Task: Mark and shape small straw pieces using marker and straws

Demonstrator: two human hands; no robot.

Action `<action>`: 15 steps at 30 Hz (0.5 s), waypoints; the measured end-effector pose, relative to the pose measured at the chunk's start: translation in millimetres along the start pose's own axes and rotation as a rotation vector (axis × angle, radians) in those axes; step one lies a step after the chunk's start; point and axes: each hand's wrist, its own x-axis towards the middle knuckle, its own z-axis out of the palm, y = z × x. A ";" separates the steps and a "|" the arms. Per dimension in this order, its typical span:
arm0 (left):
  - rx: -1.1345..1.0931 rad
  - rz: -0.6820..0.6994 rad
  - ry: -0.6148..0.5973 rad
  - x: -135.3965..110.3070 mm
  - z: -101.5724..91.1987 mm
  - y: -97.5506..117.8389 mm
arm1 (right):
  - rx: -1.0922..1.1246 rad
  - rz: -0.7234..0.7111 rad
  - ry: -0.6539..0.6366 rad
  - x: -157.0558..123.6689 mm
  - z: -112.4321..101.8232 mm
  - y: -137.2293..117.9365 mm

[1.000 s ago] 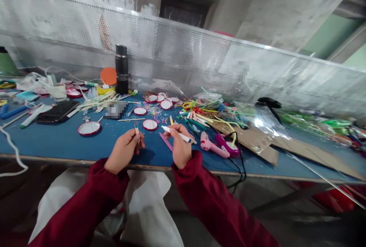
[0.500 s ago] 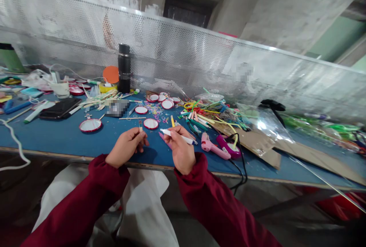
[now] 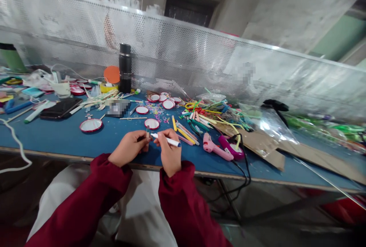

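My left hand (image 3: 129, 148) is closed in a pinch on a small flat stick (image 3: 148, 131), held upright, with a darker upper end. In my right hand (image 3: 170, 160) is a white marker pen (image 3: 169, 141) with a blue end, gripped like a writing tool. Its tip points left, close beside the stick; whether they touch I cannot tell. Just beyond the hands lies a red-rimmed white lid (image 3: 151, 124). Several coloured pens or sticks (image 3: 186, 133) rest right of the marker.
A pink glue gun (image 3: 216, 147) and a purple device (image 3: 231, 148) with a black cable lie to the right, near cardboard (image 3: 257, 144). Pipe cleaners (image 3: 223, 111) are heaped behind. A black bottle (image 3: 125, 68) stands at the perforated screen; a phone (image 3: 60, 108) lies left.
My right hand has moved left with the marker, bringing its tip close to the stick. My left hand has shifted slightly right. The coloured sticks on the table are more exposed.
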 end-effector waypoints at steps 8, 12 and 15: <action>-0.068 -0.058 -0.039 -4.3 2.2 -2.0 | -0.053 -0.035 0.064 -6.9 -2.6 1.3; -0.105 -0.040 -0.031 -6.5 3.1 -0.8 | -0.198 -0.126 0.098 -12.2 -0.9 1.0; -0.106 -0.016 -0.041 -7.5 3.4 -2.2 | -0.307 -0.253 0.075 -14.9 0.3 0.2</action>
